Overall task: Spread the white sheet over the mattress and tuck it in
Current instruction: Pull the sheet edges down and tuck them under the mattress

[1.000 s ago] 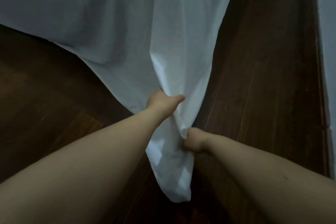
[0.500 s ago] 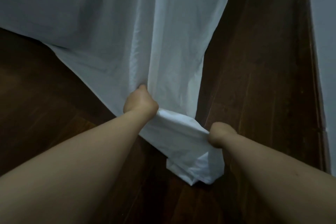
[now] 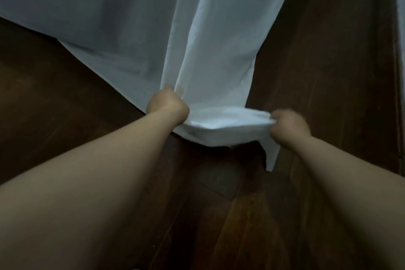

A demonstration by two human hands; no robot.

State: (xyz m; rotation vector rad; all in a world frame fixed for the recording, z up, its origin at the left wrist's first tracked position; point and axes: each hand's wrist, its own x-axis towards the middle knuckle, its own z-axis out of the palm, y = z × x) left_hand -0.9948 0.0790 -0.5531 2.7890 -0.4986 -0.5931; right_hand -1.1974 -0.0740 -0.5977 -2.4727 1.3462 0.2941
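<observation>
The white sheet (image 3: 214,55) hangs down from the top of the view over the corner of the bed; the mattress itself is hidden under it. My left hand (image 3: 167,107) grips the sheet's lower edge at the middle of the view. My right hand (image 3: 289,126) grips the same edge further right, slightly blurred. Between the two fists the edge is stretched into a flat band, and a short tail of cloth hangs below my right hand.
Dark wooden floor (image 3: 317,68) lies on both sides of the hanging sheet and under my arms. A pale wall (image 3: 401,6) with a skirting strip runs down the far right edge.
My hands have drawn apart, the right one moving right and up. The bunched corner that hung low between them is now pulled out into a taut band.
</observation>
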